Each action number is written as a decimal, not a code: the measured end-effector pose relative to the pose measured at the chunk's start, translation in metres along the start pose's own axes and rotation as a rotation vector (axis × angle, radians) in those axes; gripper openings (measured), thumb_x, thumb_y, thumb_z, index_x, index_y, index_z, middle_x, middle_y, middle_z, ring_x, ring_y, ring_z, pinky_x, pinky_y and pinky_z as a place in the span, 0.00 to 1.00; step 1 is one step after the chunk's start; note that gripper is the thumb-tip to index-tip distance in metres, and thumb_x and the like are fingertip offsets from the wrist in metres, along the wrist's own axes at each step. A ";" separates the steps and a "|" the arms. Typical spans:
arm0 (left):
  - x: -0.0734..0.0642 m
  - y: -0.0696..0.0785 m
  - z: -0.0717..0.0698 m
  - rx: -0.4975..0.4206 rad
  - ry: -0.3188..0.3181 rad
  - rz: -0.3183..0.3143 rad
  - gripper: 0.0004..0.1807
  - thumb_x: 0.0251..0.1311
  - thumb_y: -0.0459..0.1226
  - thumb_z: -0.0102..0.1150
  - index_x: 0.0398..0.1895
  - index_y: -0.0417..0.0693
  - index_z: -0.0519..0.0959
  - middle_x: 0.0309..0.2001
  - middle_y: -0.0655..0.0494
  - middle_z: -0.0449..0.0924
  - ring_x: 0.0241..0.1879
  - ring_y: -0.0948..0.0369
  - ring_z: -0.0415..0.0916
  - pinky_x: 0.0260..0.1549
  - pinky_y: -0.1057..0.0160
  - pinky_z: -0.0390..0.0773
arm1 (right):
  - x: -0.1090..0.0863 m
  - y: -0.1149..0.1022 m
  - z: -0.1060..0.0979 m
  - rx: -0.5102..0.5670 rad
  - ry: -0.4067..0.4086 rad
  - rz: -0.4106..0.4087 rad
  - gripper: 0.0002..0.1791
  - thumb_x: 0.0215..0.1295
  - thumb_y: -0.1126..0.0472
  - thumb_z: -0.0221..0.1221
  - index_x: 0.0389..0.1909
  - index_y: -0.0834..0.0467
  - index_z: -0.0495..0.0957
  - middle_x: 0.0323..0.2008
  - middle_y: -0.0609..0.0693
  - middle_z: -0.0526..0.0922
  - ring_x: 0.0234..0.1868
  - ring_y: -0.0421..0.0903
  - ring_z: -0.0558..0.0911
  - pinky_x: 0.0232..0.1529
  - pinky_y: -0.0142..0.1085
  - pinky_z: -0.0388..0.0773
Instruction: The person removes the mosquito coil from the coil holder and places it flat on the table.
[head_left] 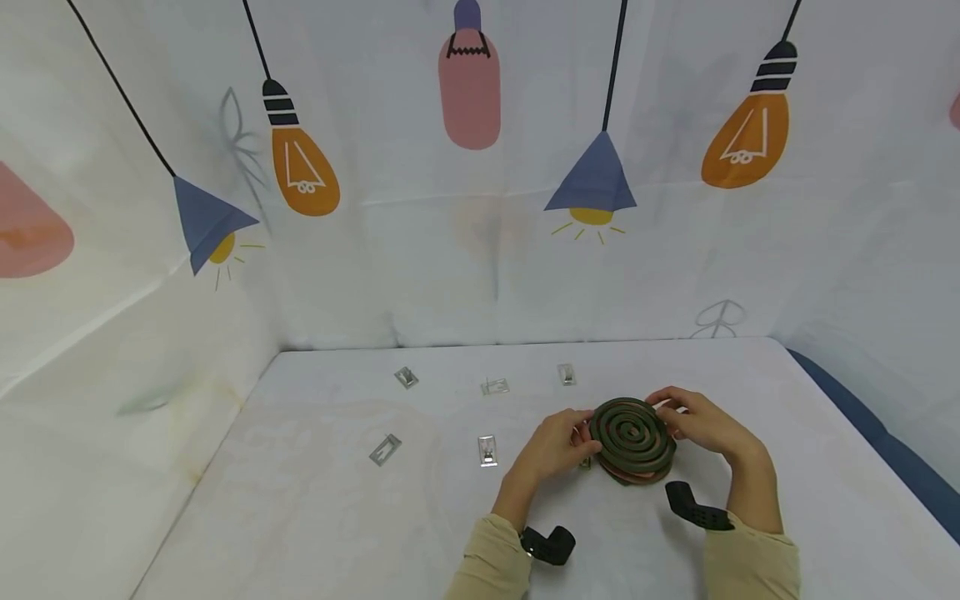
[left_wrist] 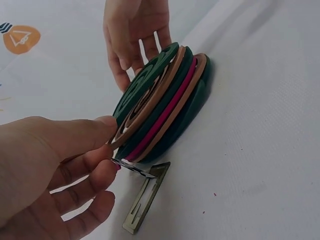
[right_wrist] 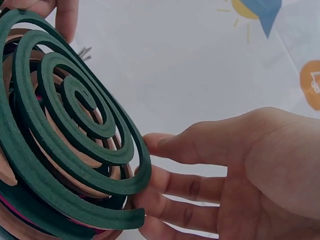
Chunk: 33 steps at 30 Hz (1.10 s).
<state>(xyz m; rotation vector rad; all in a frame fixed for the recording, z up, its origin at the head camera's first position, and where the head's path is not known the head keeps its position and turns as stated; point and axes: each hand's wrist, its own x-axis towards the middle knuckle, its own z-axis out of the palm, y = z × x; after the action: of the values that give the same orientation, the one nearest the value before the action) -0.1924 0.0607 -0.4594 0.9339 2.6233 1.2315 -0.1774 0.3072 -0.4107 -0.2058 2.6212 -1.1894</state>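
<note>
A stack of spiral mosquito coils (head_left: 628, 437) in green, brown and pink lies flat on the white table, a green coil (right_wrist: 50, 105) on top. My left hand (head_left: 553, 446) grips the stack's left edge, its thumb (left_wrist: 95, 131) against the rim of the top coils and its other fingers lower down. On the far right edge, my right hand (head_left: 701, 421) holds the rim of the green coil between thumb (right_wrist: 160, 142) and fingers. Just below the left fingers, a small metal coil stand (left_wrist: 145, 200) lies beside the stack, its raised tongue pointing toward them.
Several more metal stands lie spread over the table, among them one stand (head_left: 487, 451) left of my left hand and another stand (head_left: 566, 374) behind the stack. A white cloth wall (head_left: 420, 275) with printed lamps rises at the table's back edge.
</note>
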 end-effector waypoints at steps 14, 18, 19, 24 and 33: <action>-0.001 0.000 0.002 0.004 0.008 0.004 0.23 0.58 0.37 0.62 0.57 0.41 0.75 0.28 0.59 0.74 0.26 0.76 0.64 0.26 0.79 0.66 | 0.000 0.002 0.000 -0.003 -0.013 0.010 0.18 0.71 0.62 0.46 0.57 0.66 0.69 0.44 0.62 0.77 0.40 0.48 0.79 0.39 0.41 0.78; -0.001 0.001 0.001 0.003 0.003 -0.006 0.24 0.58 0.37 0.62 0.59 0.41 0.74 0.28 0.59 0.74 0.26 0.76 0.64 0.26 0.79 0.67 | 0.000 0.002 0.000 -0.017 -0.008 0.019 0.18 0.71 0.61 0.45 0.57 0.65 0.69 0.45 0.61 0.78 0.45 0.52 0.79 0.40 0.42 0.79; -0.001 0.001 0.000 0.004 0.001 -0.007 0.24 0.58 0.37 0.62 0.59 0.41 0.74 0.28 0.60 0.75 0.26 0.76 0.64 0.26 0.79 0.67 | 0.000 0.002 0.000 -0.018 -0.008 0.022 0.18 0.71 0.61 0.45 0.57 0.65 0.69 0.45 0.61 0.78 0.45 0.52 0.80 0.40 0.43 0.79; -0.001 0.001 0.000 0.011 -0.008 -0.013 0.25 0.59 0.37 0.62 0.60 0.41 0.73 0.29 0.60 0.75 0.26 0.76 0.64 0.25 0.78 0.66 | 0.000 0.001 0.000 -0.015 -0.010 0.033 0.19 0.71 0.61 0.45 0.57 0.65 0.69 0.45 0.61 0.78 0.45 0.53 0.79 0.40 0.43 0.79; 0.000 0.000 0.002 0.022 -0.011 -0.032 0.25 0.60 0.38 0.61 0.61 0.41 0.72 0.28 0.61 0.75 0.25 0.76 0.63 0.24 0.77 0.65 | 0.000 0.002 -0.001 -0.006 -0.017 0.038 0.19 0.71 0.60 0.45 0.58 0.66 0.69 0.46 0.61 0.78 0.44 0.51 0.79 0.41 0.43 0.79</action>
<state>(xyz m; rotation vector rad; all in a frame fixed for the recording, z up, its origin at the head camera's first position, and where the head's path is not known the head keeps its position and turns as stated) -0.1916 0.0621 -0.4606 0.8956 2.6378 1.1892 -0.1778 0.3091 -0.4122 -0.1658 2.6024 -1.1622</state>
